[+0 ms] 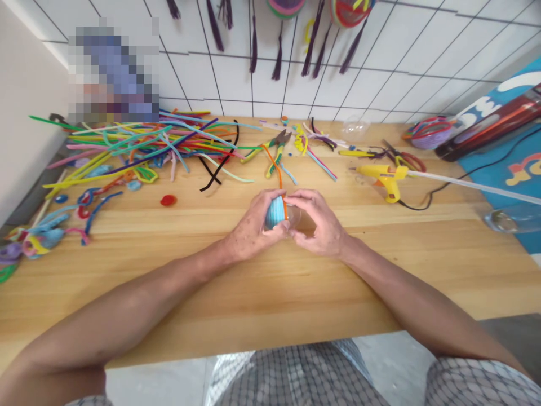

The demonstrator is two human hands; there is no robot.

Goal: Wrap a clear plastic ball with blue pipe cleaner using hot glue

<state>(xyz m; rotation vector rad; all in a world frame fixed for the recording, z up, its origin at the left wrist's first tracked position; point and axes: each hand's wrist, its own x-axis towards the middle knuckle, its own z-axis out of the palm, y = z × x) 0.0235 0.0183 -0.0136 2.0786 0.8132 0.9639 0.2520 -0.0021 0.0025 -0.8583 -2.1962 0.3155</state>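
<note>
Between my hands is a clear plastic ball [295,213], its left half wrapped in rows of light blue pipe cleaner [275,212]. An orange pipe cleaner [279,175] runs around the middle beside the blue rows, and its loose end sticks up toward the back of the table. My left hand [253,225] is wrapped round the blue side, thumb at the front. From the other side my right hand [318,224] curves about the bare clear half, with the fingertips at the orange band and the thumb low. The palm sides of both hands are partly hidden.
A pile of colourful pipe cleaners [143,141] lies back left. Green-handled pliers [276,153] are behind my hands. A yellow glue gun [386,179] with a cord, scissors [401,158] and a wrapped ball [431,133] are on the right. A red cap-like piece [168,200] lies left.
</note>
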